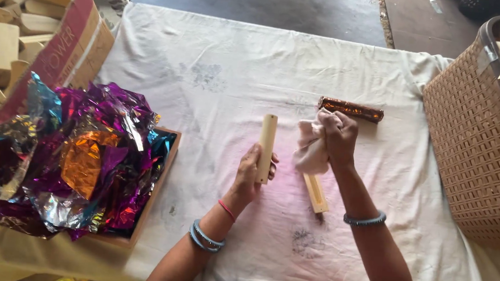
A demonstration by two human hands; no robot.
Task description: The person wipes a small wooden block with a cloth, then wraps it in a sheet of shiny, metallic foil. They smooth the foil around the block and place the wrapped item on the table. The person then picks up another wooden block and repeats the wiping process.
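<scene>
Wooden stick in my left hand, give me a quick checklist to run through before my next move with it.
1. Left hand has a grip on the stick: ok, fingers wrap its lower end.
2. Stick held upright, off the sheet: ok.
3. Right hand has the cloth: ok, bunched in its grip.
4. Second stick within reach: ok, it lies on the sheet under the cloth.
5. Wrapped roll out of the way: ok, it lies beyond the right hand.
6. Stick surface clean: cannot tell.
</scene>
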